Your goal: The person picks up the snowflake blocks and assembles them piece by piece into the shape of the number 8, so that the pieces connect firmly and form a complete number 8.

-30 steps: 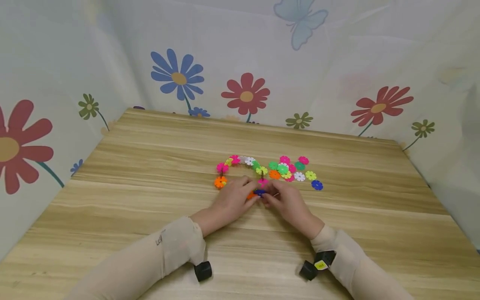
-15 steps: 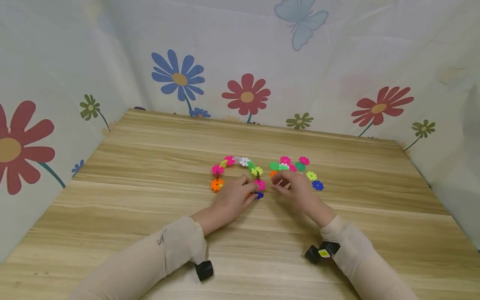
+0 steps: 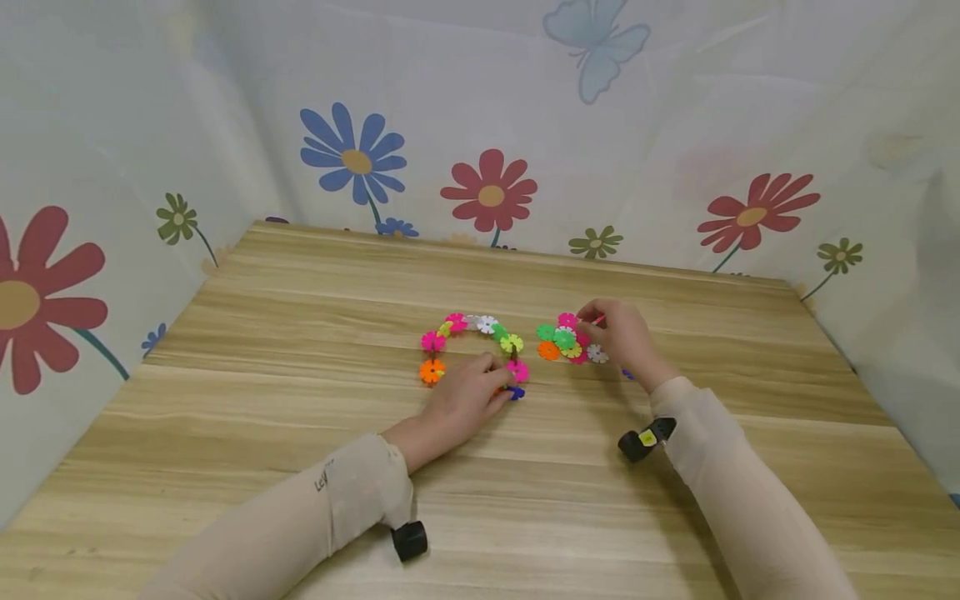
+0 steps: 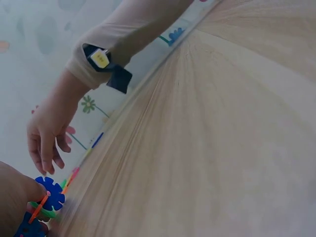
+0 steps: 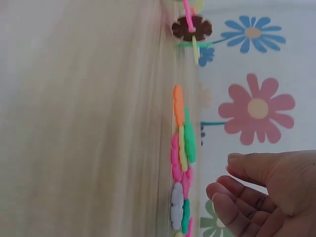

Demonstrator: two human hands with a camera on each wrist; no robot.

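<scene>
Arching disc chain [image 3: 487,325], bowed toward backdrop [image 3: 630,167]

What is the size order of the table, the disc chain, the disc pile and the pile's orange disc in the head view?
Table
Disc chain, partly hidden by the left hand
Disc pile
Orange disc

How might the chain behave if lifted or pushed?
The chain probably feels light: its discs look thin edge-on. It may flex where notched discs interlock crosswise. Spread in an arc, it seems unlikely to roll.
</scene>
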